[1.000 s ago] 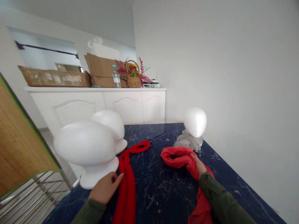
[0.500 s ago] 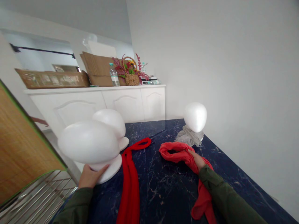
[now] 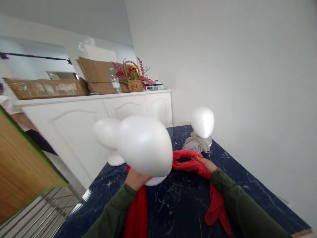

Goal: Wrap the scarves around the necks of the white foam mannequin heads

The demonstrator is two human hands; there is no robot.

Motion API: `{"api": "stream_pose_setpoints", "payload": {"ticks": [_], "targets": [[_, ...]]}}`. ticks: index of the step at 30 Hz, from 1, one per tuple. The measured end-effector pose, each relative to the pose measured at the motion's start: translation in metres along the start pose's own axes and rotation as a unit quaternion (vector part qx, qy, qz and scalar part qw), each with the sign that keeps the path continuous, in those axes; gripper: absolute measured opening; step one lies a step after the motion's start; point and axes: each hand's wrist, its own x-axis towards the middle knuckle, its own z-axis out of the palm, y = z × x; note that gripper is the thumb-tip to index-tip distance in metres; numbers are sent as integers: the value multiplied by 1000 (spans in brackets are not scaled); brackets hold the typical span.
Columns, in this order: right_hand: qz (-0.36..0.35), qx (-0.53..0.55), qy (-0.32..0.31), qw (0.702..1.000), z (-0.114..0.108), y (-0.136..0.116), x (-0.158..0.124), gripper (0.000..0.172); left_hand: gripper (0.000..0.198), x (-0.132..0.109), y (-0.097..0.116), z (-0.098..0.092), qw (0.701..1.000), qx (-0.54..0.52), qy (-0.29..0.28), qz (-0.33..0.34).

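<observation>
My left hand (image 3: 137,179) is closed around the neck of a white mannequin head (image 3: 146,145), whose round base shows partly below it. Its fingertips are hidden behind the neck. Beneath that head, a red scarf (image 3: 137,211) lies lengthwise on the dark marbled table. My right hand (image 3: 206,164) grips a lighter red scarf (image 3: 187,163), formed into a loop with its tail (image 3: 218,211) trailing over the table. Behind this loop stands another white mannequin head (image 3: 202,122) with a grey scarf (image 3: 196,142) around its neck. A third white head (image 3: 106,134) stands at the left, partly covered.
A white cabinet (image 3: 74,114) beyond the table bears cardboard boxes (image 3: 47,87), a water bottle (image 3: 115,81) and a flower basket (image 3: 135,85). A metal rack (image 3: 42,211) and wooden board (image 3: 24,172) are at left. Another person's arm (image 3: 23,120) shows behind the board.
My left hand has moved the mannequin head rightward, over the red scarf and close to the looped scarf. My right hand keeps its hold on the loop. Another person has come into view at far left.
</observation>
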Motion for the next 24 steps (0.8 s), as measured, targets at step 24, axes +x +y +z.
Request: {"api": "stream_pose_setpoints", "payload": {"ticks": [24], "targets": [[66,60,-385,918,40,43,-75,41,58,-88,59,-28,967,-227,-114,6]]}}
